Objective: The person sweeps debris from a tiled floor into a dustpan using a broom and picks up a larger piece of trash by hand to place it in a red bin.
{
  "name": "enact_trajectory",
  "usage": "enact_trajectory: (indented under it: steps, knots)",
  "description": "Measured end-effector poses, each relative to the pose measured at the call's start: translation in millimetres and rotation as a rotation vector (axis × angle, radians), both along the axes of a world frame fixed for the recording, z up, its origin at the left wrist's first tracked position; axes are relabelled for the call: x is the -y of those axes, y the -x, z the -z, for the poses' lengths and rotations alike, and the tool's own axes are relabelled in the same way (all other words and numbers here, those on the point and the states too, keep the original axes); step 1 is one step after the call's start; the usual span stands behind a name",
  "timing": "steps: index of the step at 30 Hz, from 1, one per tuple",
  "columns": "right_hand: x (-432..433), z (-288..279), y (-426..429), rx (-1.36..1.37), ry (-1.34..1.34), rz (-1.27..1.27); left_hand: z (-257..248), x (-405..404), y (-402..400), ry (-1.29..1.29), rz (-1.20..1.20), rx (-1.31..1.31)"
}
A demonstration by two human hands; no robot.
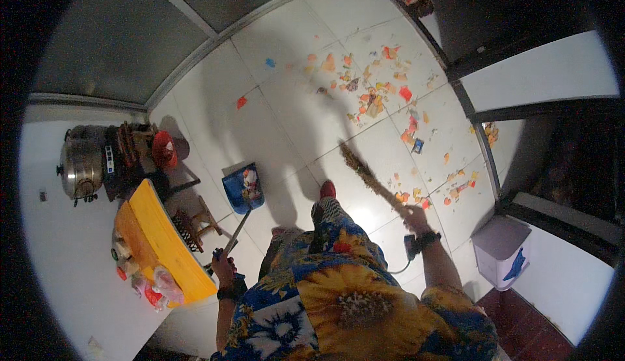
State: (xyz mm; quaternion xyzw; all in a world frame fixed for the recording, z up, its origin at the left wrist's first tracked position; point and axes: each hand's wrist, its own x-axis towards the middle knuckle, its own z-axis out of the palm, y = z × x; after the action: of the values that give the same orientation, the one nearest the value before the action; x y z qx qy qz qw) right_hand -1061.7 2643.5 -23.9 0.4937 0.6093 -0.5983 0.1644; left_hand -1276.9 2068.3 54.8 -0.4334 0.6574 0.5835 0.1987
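My left hand (223,265) grips the handle of a blue dustpan (232,196), whose pan is low over the tiled floor on my left. A small heap of pale and reddish scraps (250,183) lies inside the pan. In my right hand (416,220) is a straw broom (368,176), its bristles pointing forward and to the left. Orange, red and tan scraps (373,102) are strewn over the white tiles beyond the broom. More bits (415,197) lie close to its right side. A small blue packet (417,145) sits among the litter.
At left are a yellow table (161,244) with bags, a wooden stool (207,219), a red basin (165,149) and a steel pot (82,161). A pale bin (500,248) stands at right. Dark-framed doorways line the right; a glass partition (180,34) spans the back left.
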Motion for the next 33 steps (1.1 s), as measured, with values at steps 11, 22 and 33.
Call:
enact_trajectory:
  steps: [11, 22, 33]
  knots:
    - [-18.0, -40.9, -9.4, 0.021, -0.289, 0.409, 36.3, 49.7, 2.6, 0.019, 0.134, 0.062]
    - [65.3, -46.3, -170.4, 0.304, 0.089, 0.129, 22.0, 14.5, 38.5, -0.105, 0.183, 0.104]
    - [16.9, -20.0, -106.0, 0.159, -0.186, 0.324, -41.9, -23.6, 19.7, 0.197, 0.264, -0.100]
